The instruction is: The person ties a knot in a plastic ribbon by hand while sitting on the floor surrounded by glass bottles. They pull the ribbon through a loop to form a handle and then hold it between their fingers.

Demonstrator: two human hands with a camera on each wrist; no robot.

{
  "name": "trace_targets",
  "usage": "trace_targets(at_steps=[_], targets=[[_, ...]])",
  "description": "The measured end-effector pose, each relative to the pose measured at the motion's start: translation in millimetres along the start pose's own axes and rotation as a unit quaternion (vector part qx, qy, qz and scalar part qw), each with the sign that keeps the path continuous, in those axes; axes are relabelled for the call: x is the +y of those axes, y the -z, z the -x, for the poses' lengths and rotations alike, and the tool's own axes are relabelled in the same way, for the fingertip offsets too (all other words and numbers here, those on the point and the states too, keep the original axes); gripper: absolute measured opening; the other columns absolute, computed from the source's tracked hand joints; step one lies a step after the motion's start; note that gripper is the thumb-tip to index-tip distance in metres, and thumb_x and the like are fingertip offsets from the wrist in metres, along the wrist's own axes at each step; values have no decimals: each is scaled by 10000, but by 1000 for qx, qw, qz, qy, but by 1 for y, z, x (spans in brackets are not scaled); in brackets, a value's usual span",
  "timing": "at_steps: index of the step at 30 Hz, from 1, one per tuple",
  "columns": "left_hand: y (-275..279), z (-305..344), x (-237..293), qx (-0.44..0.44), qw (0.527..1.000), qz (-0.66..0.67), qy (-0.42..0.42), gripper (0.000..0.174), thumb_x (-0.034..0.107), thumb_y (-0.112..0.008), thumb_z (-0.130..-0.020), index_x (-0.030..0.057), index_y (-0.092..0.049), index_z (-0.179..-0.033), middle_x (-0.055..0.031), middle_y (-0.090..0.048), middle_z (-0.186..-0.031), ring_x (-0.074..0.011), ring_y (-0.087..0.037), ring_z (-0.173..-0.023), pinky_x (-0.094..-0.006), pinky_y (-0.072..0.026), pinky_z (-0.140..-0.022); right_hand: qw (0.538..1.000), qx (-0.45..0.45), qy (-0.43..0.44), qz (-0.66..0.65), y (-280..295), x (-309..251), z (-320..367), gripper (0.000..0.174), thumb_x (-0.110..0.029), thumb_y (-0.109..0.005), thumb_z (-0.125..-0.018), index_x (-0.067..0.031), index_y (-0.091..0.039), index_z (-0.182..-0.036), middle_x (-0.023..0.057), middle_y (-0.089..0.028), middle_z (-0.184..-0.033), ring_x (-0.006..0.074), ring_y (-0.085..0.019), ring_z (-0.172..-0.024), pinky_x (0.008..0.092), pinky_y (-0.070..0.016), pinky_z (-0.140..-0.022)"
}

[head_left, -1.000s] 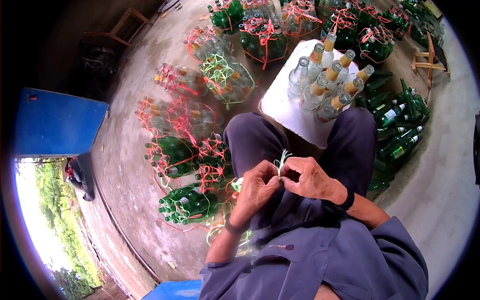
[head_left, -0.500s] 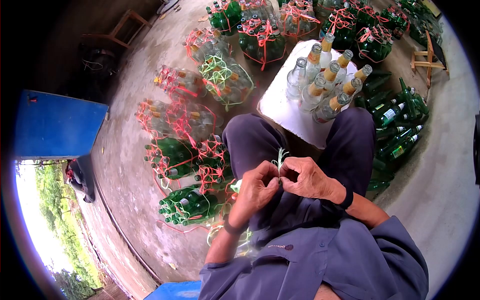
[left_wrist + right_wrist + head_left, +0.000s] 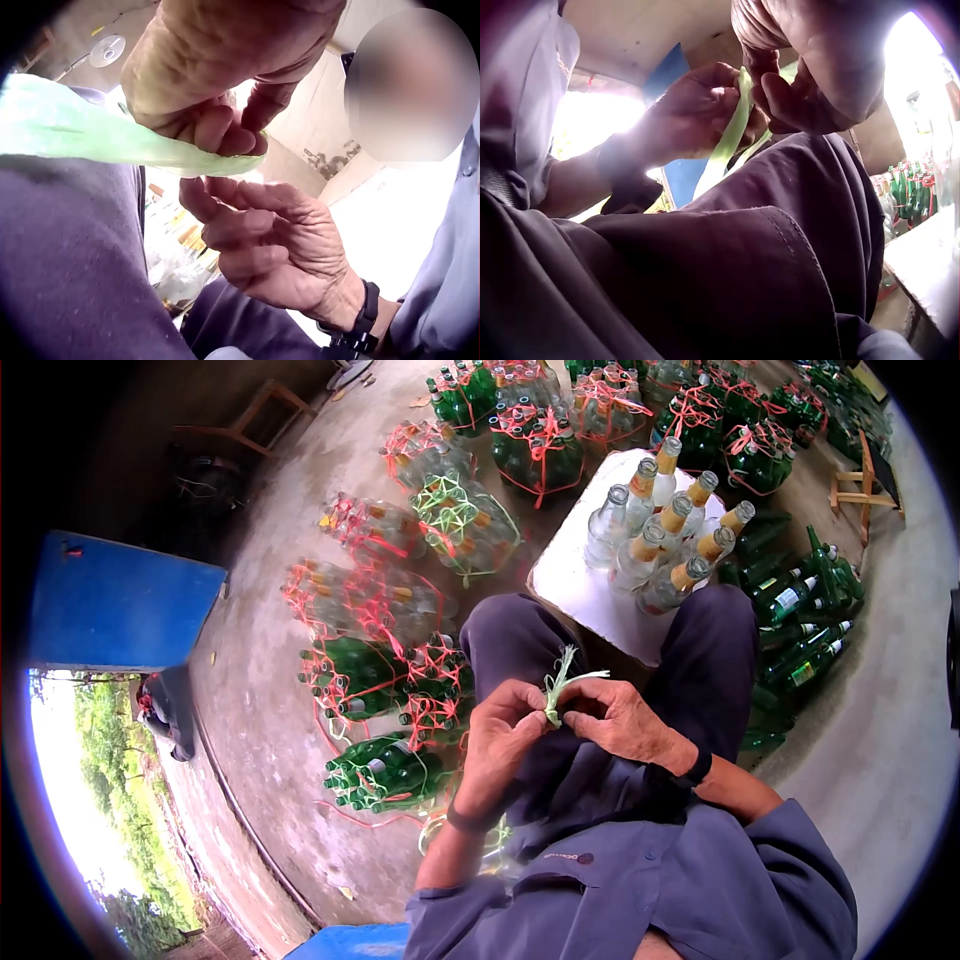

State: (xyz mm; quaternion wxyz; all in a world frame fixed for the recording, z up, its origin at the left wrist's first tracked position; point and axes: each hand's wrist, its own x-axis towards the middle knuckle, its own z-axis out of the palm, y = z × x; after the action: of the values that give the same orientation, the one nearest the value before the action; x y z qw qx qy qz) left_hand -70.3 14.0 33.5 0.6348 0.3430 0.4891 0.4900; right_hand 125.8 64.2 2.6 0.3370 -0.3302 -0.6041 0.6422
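Note:
Over the lap, the left hand (image 3: 503,738) pinches a pale green plastic strip (image 3: 553,703) between thumb and fingers. The right hand (image 3: 625,725) sits close beside it, thumb and forefinger pinching the same strip. Loose ends fan up above the fingertips in the head view. In the left wrist view the strip (image 3: 82,131) runs flat from the left edge to the left hand (image 3: 225,67), with the right hand (image 3: 289,251) just below. Seen from the right wrist, the strip (image 3: 731,139) hangs from the left hand's fingertips; the right hand (image 3: 825,60) is beside them.
Beyond the knees, several clear bottles (image 3: 673,545) stand on a white block (image 3: 572,575). Bundles of bottles tied with red or green strips (image 3: 383,600) cover the floor at left and behind. Loose green bottles (image 3: 800,605) lie at right, near a wooden stool (image 3: 850,493). A blue panel (image 3: 125,603) is at left.
The strip's loose ends have spread, one now pointing right, and more of the strip shows between the hands. The fingertips are slightly farther apart. The head view has shifted a little.

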Motion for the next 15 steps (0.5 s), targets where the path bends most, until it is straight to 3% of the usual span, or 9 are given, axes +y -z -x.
trace_targets(at_steps=[2, 8, 11, 14, 15], targets=[[1, 3, 8, 6, 1000, 16, -9, 127, 89, -688, -959, 23, -617, -1042, -23, -659, -965, -92, -627, -872, -253, -525, -812, 991, -61, -74, -99, -4, -6, -1, 249, 21, -651, -973, -17, -667, -1219, -17, -654, -937, 39, -575, -820, 210, -492, -735], [3, 6, 32, 1, 998, 47, -47, 131, 106, -693, -962, 37, -616, -1042, -39, -666, -948, -100, -637, -828, -249, -528, -762, 981, -108, -53, -150, -24, -8, -6, 268, 3, -660, -997, -12, -648, -1265, -30, -649, -943, 48, -575, -812, 222, -491, -730], [3, 5, 41, 8, 996, 59, -68, 115, 91, -675, -964, 38, -608, -1040, -40, -664, -923, -96, -629, -786, -233, -516, -706, 956, -168, -111, -212, -30, -12, -5, 275, -5, -690, -977, -21, -665, -1250, -35, -658, -978, 38, -560, -838, 221, -488, -765], [0, 4, 50, 5, 993, 90, -82, 106, 77, -656, -967, 36, -596, -1044, -39, -657, -907, -90, -614, -752, -220, -499, -667, 962, -208, -65, -165, -33, -8, -4, 303, -15, -726, -948, -34, -678, -1246, -47, -656, -1008, 28, -538, -838, 209, -477, -761], [-1, 3, 52, -3, 990, 115, -84, 103, 70, -647, -969, 35, -590, -1047, -39, -653, -905, -88, -607, -741, -215, -493, -656, 973, -184, -73, -116, -35, -12, -3, 334, -26, -759, -918, -50, -685, -1243, -57, -623, -948, 19, -519, -818, 200, -467, -734]])
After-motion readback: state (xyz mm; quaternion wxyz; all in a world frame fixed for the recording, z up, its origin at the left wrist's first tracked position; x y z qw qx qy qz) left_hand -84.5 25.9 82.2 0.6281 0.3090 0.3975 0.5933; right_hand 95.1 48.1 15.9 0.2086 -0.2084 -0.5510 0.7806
